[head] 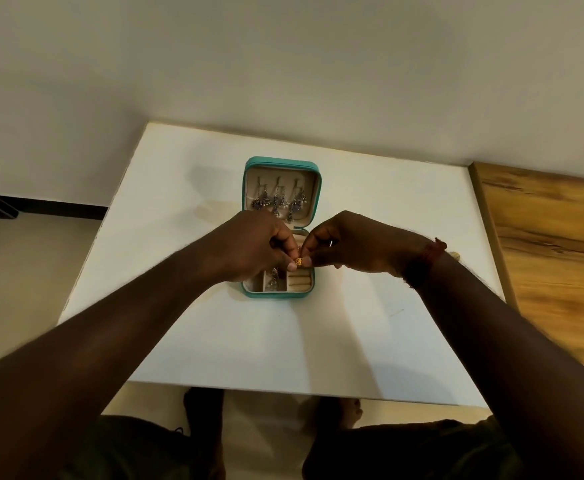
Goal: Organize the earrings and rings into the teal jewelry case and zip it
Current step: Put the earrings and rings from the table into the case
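Pinching a gold ring (298,261) between both hands over the case (276,295).

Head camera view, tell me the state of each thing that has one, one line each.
teal jewelry case: open, unzipped, lid tilted back
dangling earrings: hung in the lid
gold ring: pinched between both hands, over the case
left hand: closed on ring
right hand: closed on ring

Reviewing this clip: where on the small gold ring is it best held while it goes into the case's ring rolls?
Probably by its outer band, pinched from the two sides, as the left hand and right hand do now. The gold ring is tiny and hangs over the open teal case, so coming from above leaves its lower edge free for the ring rolls.
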